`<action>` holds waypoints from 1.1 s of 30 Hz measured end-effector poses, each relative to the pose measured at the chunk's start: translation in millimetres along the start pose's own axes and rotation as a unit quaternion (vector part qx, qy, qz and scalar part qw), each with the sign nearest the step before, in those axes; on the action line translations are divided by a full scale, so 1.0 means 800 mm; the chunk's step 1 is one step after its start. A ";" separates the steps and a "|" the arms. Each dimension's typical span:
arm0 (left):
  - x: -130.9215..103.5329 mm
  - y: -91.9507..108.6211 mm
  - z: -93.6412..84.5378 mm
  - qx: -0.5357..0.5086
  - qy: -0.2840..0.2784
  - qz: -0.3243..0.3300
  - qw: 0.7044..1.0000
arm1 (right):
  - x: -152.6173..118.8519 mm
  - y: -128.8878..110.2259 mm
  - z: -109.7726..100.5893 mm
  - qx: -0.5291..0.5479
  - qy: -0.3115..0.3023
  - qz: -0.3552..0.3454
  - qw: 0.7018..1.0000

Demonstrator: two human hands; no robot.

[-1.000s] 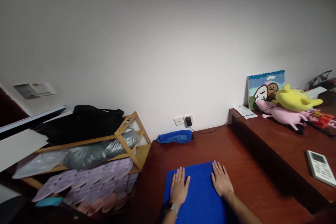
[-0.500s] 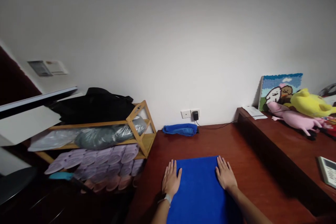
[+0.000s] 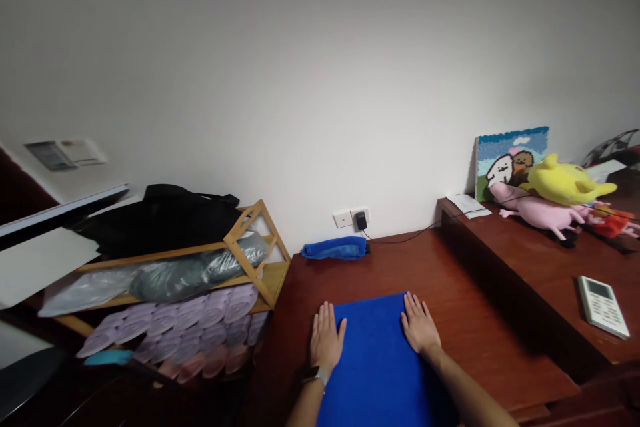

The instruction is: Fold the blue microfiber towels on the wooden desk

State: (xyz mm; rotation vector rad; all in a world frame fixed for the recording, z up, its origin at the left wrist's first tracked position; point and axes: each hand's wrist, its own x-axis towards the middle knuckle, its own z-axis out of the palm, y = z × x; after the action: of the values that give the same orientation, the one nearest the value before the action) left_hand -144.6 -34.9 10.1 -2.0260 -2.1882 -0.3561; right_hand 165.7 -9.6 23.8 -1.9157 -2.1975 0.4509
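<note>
A blue towel (image 3: 373,360) lies spread flat on the reddish-brown wooden table (image 3: 480,353), its near end running out of the picture at the bottom. My left hand (image 3: 327,339) rests flat at the towel's left edge, palm down, with the thumb apart from the fingers. A watch circles that wrist. On the opposite side, my right hand (image 3: 420,325) lies flat by the towel's far right corner, fingers stretched out. Neither hand grips anything. Against the wall sits another blue cloth (image 3: 335,248), folded and bunched.
A wooden shoe rack (image 3: 260,253) with lilac slippers (image 3: 215,307) and a black bag (image 3: 165,217) stands left. A plug (image 3: 361,219) trails a cord along the wall. On the raised right surface are plush toys (image 3: 565,180), a picture (image 3: 510,153) and a calculator-like device (image 3: 603,307).
The camera view has tilted and turned slightly right, so the background has shifted. Both hands stay flat at the towel's edges, and the towel keeps its spread shape.
</note>
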 end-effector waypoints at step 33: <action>-0.101 -0.116 -0.034 -0.073 -0.027 -0.001 0.997 | 0.005 0.008 0.019 -0.067 -0.004 0.005 0.998</action>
State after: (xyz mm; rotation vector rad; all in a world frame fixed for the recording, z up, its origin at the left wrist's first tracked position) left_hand -231.9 -125.8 7.9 -2.1315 -2.2571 -0.4788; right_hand 165.8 -6.6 6.9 -1.9959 -2.2765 0.3206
